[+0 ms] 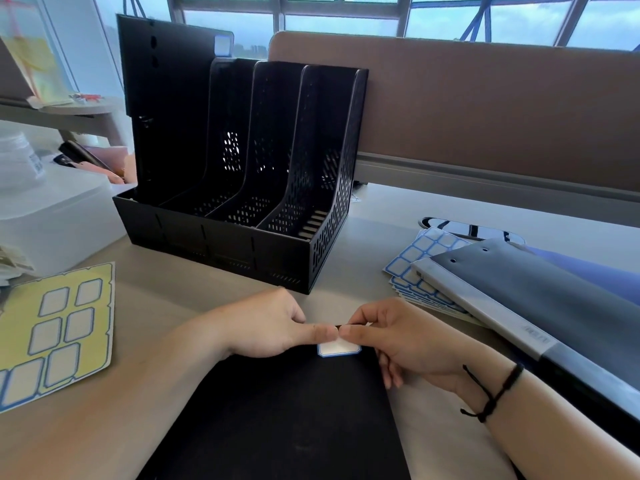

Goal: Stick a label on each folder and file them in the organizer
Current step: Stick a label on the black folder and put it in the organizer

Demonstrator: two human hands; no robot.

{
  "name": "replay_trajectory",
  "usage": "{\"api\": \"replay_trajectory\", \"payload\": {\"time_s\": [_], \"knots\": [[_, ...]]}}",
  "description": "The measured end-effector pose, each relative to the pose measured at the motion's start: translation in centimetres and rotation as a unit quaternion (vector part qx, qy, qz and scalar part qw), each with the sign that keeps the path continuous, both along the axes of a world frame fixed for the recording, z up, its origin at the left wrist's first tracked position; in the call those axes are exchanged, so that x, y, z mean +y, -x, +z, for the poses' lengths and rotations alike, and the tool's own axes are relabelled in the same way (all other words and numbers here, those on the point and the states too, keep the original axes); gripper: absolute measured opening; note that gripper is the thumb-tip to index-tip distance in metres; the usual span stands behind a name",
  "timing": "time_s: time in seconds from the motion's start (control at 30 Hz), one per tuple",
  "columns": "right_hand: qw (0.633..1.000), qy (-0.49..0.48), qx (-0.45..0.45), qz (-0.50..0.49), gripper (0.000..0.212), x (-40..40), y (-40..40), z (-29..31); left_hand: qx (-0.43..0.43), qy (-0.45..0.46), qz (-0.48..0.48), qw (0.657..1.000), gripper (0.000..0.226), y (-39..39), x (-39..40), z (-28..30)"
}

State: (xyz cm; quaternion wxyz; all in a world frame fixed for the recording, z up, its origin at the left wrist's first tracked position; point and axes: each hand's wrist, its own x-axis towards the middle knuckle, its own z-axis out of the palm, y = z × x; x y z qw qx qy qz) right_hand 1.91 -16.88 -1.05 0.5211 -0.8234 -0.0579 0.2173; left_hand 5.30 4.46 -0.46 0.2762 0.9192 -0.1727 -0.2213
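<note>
A black folder [277, 410] lies flat on the desk in front of me. A white label with a blue border [341, 349] sits at its top edge. My left hand [270, 323] and my right hand [398, 337] meet there, thumbs on the label's upper edge and fingers curled over the folder's edge, pinching it. The black organizer [221, 244] stands behind with several slots. Another black folder [166, 81] stands upright in its leftmost slot, with a label [221, 45] at its top corner.
A yellow backing sheet [52, 327] with peeled label outlines lies at the left. Blue-bordered label sheets [419, 258] lie at the right, partly under a stack of dark folders [536, 306]. A translucent box [52, 216] sits left of the organizer. A brown partition [485, 109] closes the desk's back.
</note>
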Motion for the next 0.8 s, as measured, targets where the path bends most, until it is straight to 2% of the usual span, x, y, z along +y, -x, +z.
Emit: {"api": "replay_trajectory", "payload": {"time_s": [0.13,0.27,0.4,0.5,0.57,0.67,0.73,0.8], "knots": [[0.997,-0.022,0.04,0.054,0.019,-0.7,0.1,1.0,0.021,0.014,-0.011,1.0,0.068,0.1,0.1,0.8],[0.988,-0.02,0.095,0.121,0.053,-0.8,0.6,2.0,0.127,0.098,0.012,0.987,0.081,0.2,1.2,2.6],[0.991,-0.043,0.085,0.093,0.062,-0.1,0.5,3.4,0.115,0.11,0.025,0.987,0.084,0.1,2.0,4.9],[0.989,-0.097,0.074,0.085,0.052,0.4,-0.1,4.9,0.058,0.101,0.05,0.992,0.065,0.2,2.8,7.3],[0.989,-0.124,0.061,0.044,0.043,0.6,-0.4,5.6,-0.047,0.038,0.075,0.995,0.06,0.3,3.8,8.6],[0.983,-0.177,0.033,-0.015,0.033,0.9,-0.4,5.9,-0.177,-0.03,0.138,0.974,0.054,1.4,6.2,9.1],[0.975,-0.219,0.021,-0.045,0.029,1.1,0.0,6.0,-0.202,-0.014,0.178,0.963,0.068,3.1,8.0,8.6],[0.964,-0.254,0.015,-0.073,0.028,1.4,0.0,6.4,-0.212,0.041,0.221,0.951,0.094,5.0,9.5,7.7]]}}
